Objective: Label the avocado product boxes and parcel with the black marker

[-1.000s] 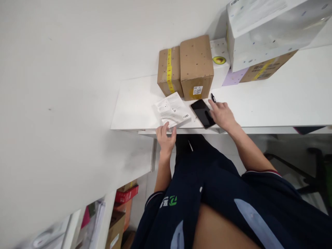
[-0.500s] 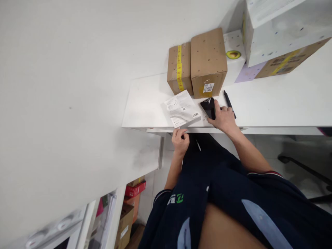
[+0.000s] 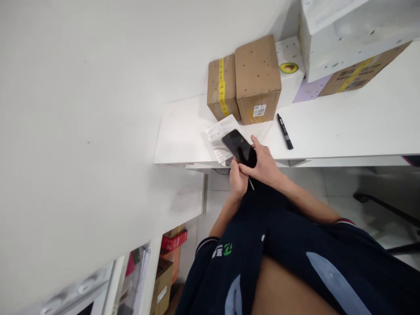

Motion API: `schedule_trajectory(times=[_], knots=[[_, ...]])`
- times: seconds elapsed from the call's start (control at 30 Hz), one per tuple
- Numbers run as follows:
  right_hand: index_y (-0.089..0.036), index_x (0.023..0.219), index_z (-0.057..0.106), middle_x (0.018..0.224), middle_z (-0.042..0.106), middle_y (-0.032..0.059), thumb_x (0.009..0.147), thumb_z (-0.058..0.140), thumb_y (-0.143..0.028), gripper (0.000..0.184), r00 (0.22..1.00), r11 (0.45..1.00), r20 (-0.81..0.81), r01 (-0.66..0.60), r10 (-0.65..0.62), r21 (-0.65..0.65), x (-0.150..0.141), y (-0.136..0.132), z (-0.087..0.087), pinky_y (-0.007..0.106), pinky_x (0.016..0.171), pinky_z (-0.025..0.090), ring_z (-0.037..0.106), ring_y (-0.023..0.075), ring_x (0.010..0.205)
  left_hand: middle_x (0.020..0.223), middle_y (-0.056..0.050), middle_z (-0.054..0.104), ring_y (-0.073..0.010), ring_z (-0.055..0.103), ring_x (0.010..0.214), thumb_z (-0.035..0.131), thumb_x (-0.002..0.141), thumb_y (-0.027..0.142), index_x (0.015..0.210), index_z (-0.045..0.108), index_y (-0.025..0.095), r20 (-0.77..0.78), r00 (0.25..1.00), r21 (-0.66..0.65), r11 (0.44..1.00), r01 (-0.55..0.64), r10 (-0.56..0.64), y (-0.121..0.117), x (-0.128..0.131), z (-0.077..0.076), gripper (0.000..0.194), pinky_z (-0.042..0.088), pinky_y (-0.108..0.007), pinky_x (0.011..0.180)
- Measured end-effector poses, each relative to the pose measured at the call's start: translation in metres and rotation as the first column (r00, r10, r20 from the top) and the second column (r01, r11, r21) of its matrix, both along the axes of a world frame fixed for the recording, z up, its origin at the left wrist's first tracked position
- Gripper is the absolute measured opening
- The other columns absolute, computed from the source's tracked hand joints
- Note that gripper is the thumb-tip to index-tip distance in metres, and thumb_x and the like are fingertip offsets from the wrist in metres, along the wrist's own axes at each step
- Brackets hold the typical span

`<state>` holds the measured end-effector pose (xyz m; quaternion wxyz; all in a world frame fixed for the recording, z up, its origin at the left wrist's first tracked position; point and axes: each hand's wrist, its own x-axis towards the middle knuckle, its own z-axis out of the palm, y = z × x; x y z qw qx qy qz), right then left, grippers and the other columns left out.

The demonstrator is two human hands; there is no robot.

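A black smartphone (image 3: 234, 142) is held up in front of me, its dark glossy screen tilted towards me. My right hand (image 3: 265, 165) is closed around its right side and lower end, with the thumb across the bottom. At the lower left edge, my left hand (image 3: 239, 180) has its fingers closed on the phone as well. Behind the phone lies a flat white box (image 3: 219, 151) with printed text, partly covered by it. A black marker pen (image 3: 285, 131) rests on the white desk (image 3: 331, 131), right of my hands.
Two brown cardboard boxes (image 3: 257, 72) stand at the back of the desk against the wall. To their right are a white box with an avocado picture (image 3: 290, 83) and a large white box (image 3: 351, 48). A shelf with cartons (image 3: 162, 284) is at lower left; a black chair leg (image 3: 387, 208) shows at right.
The phone has been lifted off the desk by my right hand and brought left, over the white box. My left hand has moved right and taken hold of its lower edge.
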<state>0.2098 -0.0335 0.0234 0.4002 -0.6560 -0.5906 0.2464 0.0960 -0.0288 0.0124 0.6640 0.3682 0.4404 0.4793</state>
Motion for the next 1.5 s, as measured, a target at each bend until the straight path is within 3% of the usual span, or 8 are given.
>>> schedule_trajectory(times=[0.1,0.2,0.33,0.43,0.57,0.87,1.23,1.5], knots=[[-0.019,0.161,0.032,0.137,0.060,0.0212,0.079,0.075,-0.050,0.097,0.998,0.995,0.023,-0.058,0.056,0.081,-0.015,0.003,-0.003,0.065,0.109,0.044,0.055,0.0402,0.125,0.143,-0.011,0.066,-0.0224,0.056,0.141,0.026,0.108,0.041,0.143,0.058,0.017,0.185,0.973,-0.208,0.973,-0.096,0.136,0.001,-0.004,0.016,0.053,0.041,-0.040,0.122],[-0.023,0.156,0.040,0.134,0.061,0.0172,0.081,0.074,-0.051,0.087,0.979,0.990,-0.162,-0.106,0.121,0.097,-0.019,0.004,-0.008,0.058,0.101,0.053,0.059,0.0347,0.117,0.135,-0.012,0.071,-0.0268,0.056,0.142,0.033,0.107,0.044,0.137,0.065,0.017,0.302,0.932,-0.321,0.942,-0.098,0.200,0.002,-0.017,0.025,0.051,0.041,-0.043,0.122],[-0.027,0.137,0.057,0.119,0.066,0.0087,0.089,0.065,-0.049,0.054,0.837,0.995,-0.538,-0.078,0.099,0.062,-0.022,0.008,-0.011,0.038,0.077,0.059,0.065,0.0205,0.092,0.132,-0.015,0.072,-0.0306,0.054,0.142,0.026,0.107,0.050,0.124,0.073,0.012,0.331,0.918,-0.390,0.918,-0.075,0.216,0.005,-0.028,0.019,0.062,0.043,-0.046,0.120],[-0.025,0.119,0.064,0.106,0.067,0.0048,0.087,0.066,-0.046,0.039,0.764,1.000,-0.644,-0.006,0.021,0.027,-0.027,0.010,-0.011,0.033,0.073,0.057,0.062,0.0158,0.081,0.137,-0.013,0.070,-0.0288,0.053,0.144,0.027,0.108,0.049,0.122,0.073,0.013,0.343,0.905,-0.406,0.909,-0.099,0.251,0.004,-0.027,0.010,0.060,0.043,-0.044,0.121],[-0.024,0.108,0.065,0.100,0.069,0.0030,0.085,0.068,-0.043,0.030,0.731,0.999,-0.682,0.044,-0.024,0.011,-0.034,0.008,-0.012,0.032,0.072,0.055,0.059,0.0147,0.079,0.135,-0.012,0.071,-0.0272,0.054,0.143,0.029,0.108,0.047,0.120,0.074,0.014,0.340,0.894,-0.418,0.899,-0.134,0.291,0.001,-0.021,0.005,0.058,0.044,-0.041,0.120],[-0.025,0.104,0.064,0.092,0.064,-0.0001,0.081,0.071,-0.043,0.030,0.642,0.997,-0.764,0.075,-0.068,-0.026,-0.043,0.006,-0.016,0.029,0.069,0.052,0.056,0.0133,0.076,0.123,-0.012,0.076,-0.0258,0.060,0.137,0.033,0.108,0.041,0.110,0.076,0.013,0.233,0.884,-0.451,0.850,-0.270,0.405,0.002,-0.020,0.013,0.052,0.048,-0.039,0.116],[-0.028,0.103,0.058,0.078,0.048,-0.0047,0.081,0.071,-0.042,0.029,0.578,0.989,-0.815,0.137,-0.035,0.054,-0.047,0.017,-0.009,0.028,0.065,0.046,0.048,0.0128,0.070,0.126,-0.011,0.075,-0.0235,0.063,0.133,0.037,0.107,0.046,0.117,0.076,0.015,0.217,0.922,-0.361,0.903,-0.231,0.322,0.018,-0.023,0.021,0.050,0.048,-0.036,0.115],[-0.027,0.102,0.058,0.077,0.049,-0.0051,0.082,0.072,-0.040,0.028,0.592,0.982,-0.805,0.168,-0.027,0.091,-0.046,0.019,-0.004,0.028,0.066,0.046,0.049,0.0126,0.070,0.131,-0.010,0.073,-0.0238,0.059,0.137,0.035,0.107,0.048,0.120,0.074,0.016,0.221,0.936,-0.326,0.926,-0.193,0.273,0.017,-0.021,0.027,0.052,0.045,-0.037,0.117]])
